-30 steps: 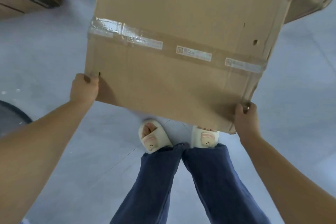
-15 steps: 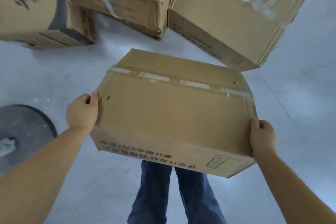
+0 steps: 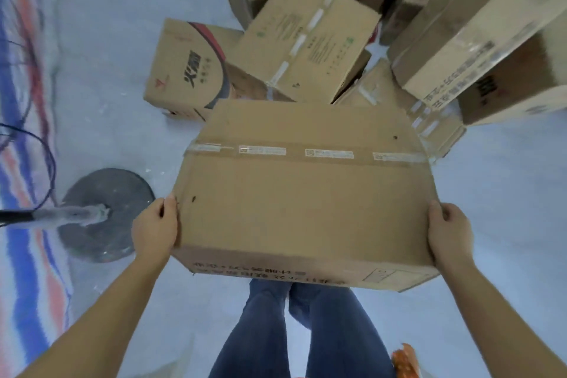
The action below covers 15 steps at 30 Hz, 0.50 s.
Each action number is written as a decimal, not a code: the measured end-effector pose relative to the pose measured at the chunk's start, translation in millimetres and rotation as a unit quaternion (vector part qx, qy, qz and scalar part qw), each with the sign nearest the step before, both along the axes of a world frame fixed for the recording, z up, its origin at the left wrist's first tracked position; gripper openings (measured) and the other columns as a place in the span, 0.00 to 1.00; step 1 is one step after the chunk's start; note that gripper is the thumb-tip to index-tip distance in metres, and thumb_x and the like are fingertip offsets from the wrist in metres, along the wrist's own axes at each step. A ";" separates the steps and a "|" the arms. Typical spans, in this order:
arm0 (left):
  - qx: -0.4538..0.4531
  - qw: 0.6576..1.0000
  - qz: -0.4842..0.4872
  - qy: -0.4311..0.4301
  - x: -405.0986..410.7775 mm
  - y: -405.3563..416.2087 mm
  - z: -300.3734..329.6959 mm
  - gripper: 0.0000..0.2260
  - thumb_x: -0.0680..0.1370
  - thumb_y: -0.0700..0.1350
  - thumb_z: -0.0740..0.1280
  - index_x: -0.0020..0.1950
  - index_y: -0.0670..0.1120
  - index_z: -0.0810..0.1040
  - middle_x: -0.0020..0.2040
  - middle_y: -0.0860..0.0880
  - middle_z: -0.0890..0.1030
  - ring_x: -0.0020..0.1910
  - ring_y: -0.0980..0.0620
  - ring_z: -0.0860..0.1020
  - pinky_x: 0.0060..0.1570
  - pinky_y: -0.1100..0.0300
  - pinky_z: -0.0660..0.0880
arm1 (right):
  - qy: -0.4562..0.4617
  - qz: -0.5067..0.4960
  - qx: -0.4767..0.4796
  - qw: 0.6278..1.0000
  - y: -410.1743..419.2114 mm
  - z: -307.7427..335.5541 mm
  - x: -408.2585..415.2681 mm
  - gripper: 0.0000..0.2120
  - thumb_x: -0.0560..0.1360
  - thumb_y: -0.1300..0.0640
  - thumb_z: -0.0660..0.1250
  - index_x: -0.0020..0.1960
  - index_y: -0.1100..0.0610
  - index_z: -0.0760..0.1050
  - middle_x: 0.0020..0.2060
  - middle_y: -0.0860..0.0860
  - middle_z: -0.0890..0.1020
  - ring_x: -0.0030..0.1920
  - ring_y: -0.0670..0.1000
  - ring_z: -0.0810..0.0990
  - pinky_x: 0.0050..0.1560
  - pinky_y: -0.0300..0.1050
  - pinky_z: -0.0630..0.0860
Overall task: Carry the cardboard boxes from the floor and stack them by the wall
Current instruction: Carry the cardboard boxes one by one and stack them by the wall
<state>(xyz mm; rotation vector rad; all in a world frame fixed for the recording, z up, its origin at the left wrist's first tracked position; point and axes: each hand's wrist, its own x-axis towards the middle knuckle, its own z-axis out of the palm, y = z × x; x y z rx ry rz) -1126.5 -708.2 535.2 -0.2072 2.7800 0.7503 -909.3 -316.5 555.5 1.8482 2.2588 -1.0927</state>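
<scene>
Holding a big cardboard box [image 3: 303, 193] up off the floor in front of me, one hand on each short end. My left hand [image 3: 155, 228] wraps the left edge with the thumb lying on the top face and the fingers curled down the side, out of sight. My right hand [image 3: 449, 233] does the same on the right edge, thumb on top, rest of the fingers hidden behind the side panel. So both are clamped on the box, nothing loose about it.

It's plain brown corrugated card, kinda scuffed, with a strip of clear tape [image 3: 306, 152] running across the top seam and little white printed labels along it. A couple of small dark holes dot the top face. The near side has blurry black printing I can't read.

Just beyond it sits the pile of other boxes [image 3: 310, 37] on the pale floor [image 3: 107, 70], tipped at all angles and leaning on each other, some with black and red logos, some taped.

Off to my left is a round dark metal stand base [image 3: 104, 215] with a pole and thin cables, by a striped red-and-blue sheet [image 3: 21, 147]. My jeans [image 3: 306, 331] show below the box.
</scene>
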 end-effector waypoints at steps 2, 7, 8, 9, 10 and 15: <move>0.009 0.999 0.042 0.010 5.5 -12.1 22.9 0.20 0.82 0.47 0.57 0.32 0.41 0.67 0.29 0.44 0.70 0.31 0.46 0.67 0.31 0.52 0.60 | 0.025 0.028 0.010 0.999 1.6 21.8 -19.7 0.11 0.79 0.51 0.56 0.45 0.56 0.72 0.37 0.48 0.75 0.38 0.52 0.73 0.33 0.45 0.64; 0.032 0.989 0.141 0.035 31.0 -34.3 61.5 0.20 0.82 0.48 0.56 0.36 0.35 0.71 0.32 0.40 0.73 0.35 0.40 0.72 0.36 0.49 0.66 | 0.074 0.121 0.023 0.990 13.7 54.3 -75.8 0.10 0.79 0.52 0.57 0.43 0.55 0.72 0.34 0.49 0.75 0.34 0.48 0.71 0.35 0.47 0.64; 0.036 0.986 0.158 0.039 38.4 -35.8 66.5 0.20 0.83 0.48 0.56 0.38 0.34 0.72 0.33 0.39 0.75 0.36 0.40 0.73 0.38 0.48 0.69 | 0.083 0.144 0.027 0.986 18.8 57.5 -88.2 0.10 0.79 0.52 0.57 0.42 0.55 0.71 0.33 0.49 0.74 0.34 0.46 0.70 0.34 0.46 0.64; 0.036 0.983 0.174 0.047 45.9 -35.6 71.2 0.21 0.83 0.48 0.55 0.39 0.34 0.73 0.34 0.38 0.75 0.37 0.40 0.73 0.38 0.48 0.70 | 0.090 0.168 0.028 0.981 24.3 60.0 -101.0 0.11 0.79 0.52 0.57 0.42 0.56 0.71 0.33 0.49 0.74 0.33 0.46 0.70 0.33 0.46 0.65; 0.034 0.979 0.192 0.057 54.5 -34.3 75.9 0.21 0.83 0.48 0.55 0.38 0.35 0.72 0.34 0.39 0.75 0.36 0.40 0.73 0.38 0.48 0.70 | 0.097 0.193 0.026 0.976 29.8 62.1 -113.4 0.12 0.79 0.51 0.57 0.41 0.56 0.70 0.34 0.50 0.75 0.33 0.48 0.71 0.33 0.45 0.65; 0.008 0.938 0.330 0.104 123.4 1.4 96.8 0.19 0.82 0.45 0.56 0.31 0.44 0.61 0.28 0.44 0.67 0.31 0.45 0.67 0.33 0.53 0.60 | 0.115 0.342 0.004 0.933 60.2 69.1 -181.9 0.14 0.80 0.52 0.53 0.43 0.59 0.72 0.39 0.56 0.76 0.40 0.57 0.72 0.42 0.50 0.67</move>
